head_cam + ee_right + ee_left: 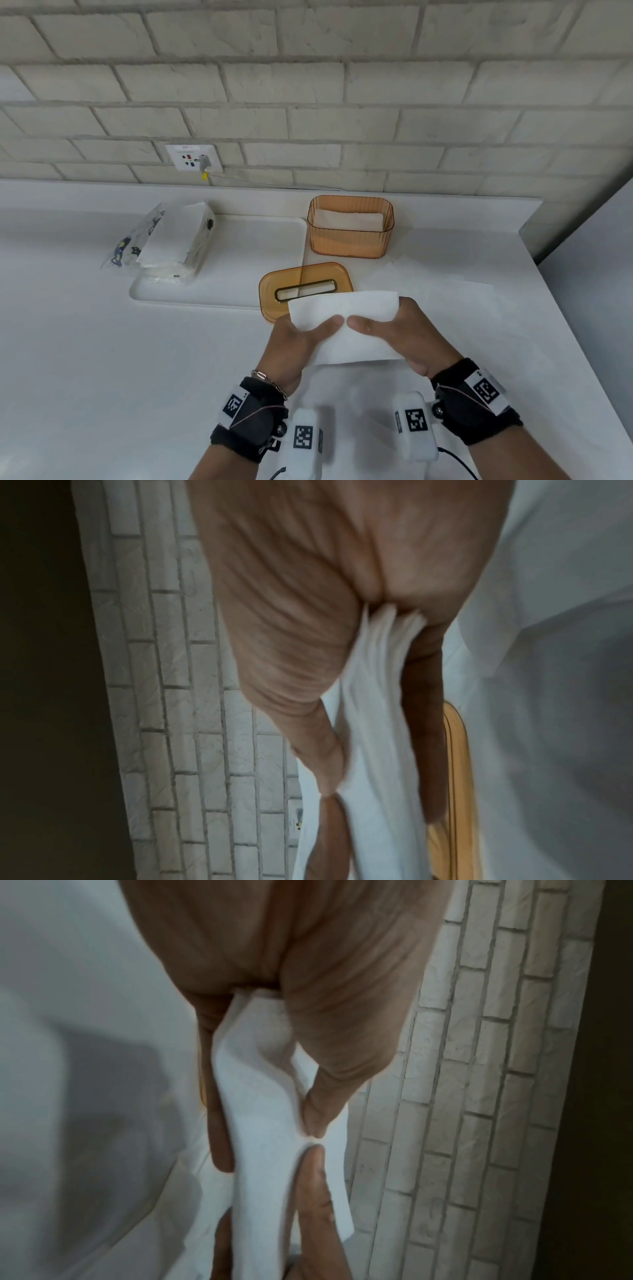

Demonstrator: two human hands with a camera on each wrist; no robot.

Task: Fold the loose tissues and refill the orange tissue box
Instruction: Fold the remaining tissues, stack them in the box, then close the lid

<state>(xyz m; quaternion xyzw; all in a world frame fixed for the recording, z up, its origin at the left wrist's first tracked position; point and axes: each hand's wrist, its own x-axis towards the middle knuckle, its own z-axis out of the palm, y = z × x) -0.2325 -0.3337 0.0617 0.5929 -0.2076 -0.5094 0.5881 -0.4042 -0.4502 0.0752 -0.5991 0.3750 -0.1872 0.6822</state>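
The folded tissue (344, 329) is held up above the counter (102, 342), pinched between thumb and fingers of both your left hand (298, 342) and your right hand (404, 337), thumbs nearly meeting. Beyond it lies the orange lid (305, 279), then the open orange tissue box (350, 240) with tissues inside.

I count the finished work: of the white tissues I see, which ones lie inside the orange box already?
The folded white tissues inside the open translucent orange plastic box. Others sit in the printed plastic pack or between both hands.
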